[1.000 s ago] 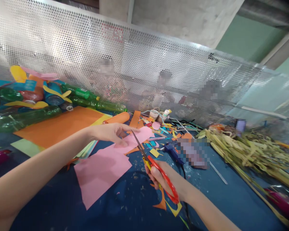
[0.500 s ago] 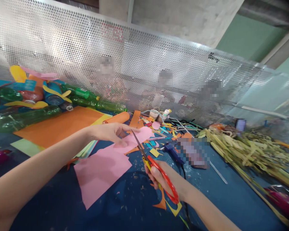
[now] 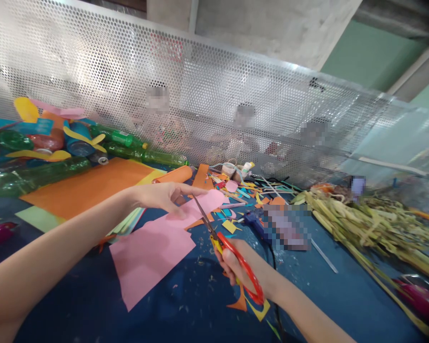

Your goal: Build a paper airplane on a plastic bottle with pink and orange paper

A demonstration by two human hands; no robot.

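Observation:
A sheet of pink paper with cut edges hangs over the blue table, its narrow rounded end pointing away to the right. My left hand pinches that narrow part between thumb and fingers. In my right hand are scissors with one red and one yellow handle, the fingers closed round the handles. The blades lie across the narrow part of the paper, close to my left fingertips. Whether both blades are fully closed is hard to tell.
Paper scraps litter the blue table. A blue glue gun lies right of the scissors, its cord running forward. Orange sheets and green bottles are at left, dried leaf strips at right. A perforated metal screen stands behind.
The scissors have shifted slightly left, their tips a little further across the pink paper. My left hand and the paper have hardly moved.

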